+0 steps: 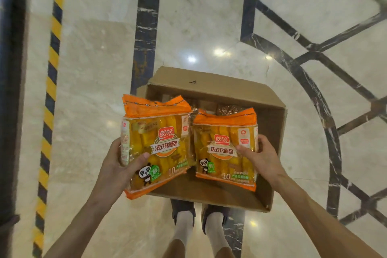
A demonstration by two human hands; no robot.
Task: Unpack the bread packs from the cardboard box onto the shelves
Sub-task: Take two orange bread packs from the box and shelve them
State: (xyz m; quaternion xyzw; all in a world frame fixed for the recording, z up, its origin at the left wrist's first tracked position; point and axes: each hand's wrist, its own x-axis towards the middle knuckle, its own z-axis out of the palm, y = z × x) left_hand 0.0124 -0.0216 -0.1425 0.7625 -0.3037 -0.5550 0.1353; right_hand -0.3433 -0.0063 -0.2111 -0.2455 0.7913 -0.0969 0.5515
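Observation:
An open cardboard box (211,86) stands on the marble floor in front of my feet. My left hand (120,165) grips an orange bread pack (159,138) by its left edge, thumb across the front. My right hand (258,157) grips a second orange bread pack (224,151) by its right edge. Both packs hang above the box, side by side, labels facing me. More wrapped packs (227,110) show inside the box behind them, mostly hidden.
A yellow-and-black hazard strip (51,90) runs along the floor on the left, beside a dark upright edge (10,90). Dark inlay lines cross the glossy floor on the right. My shoes (199,213) stand just behind the box.

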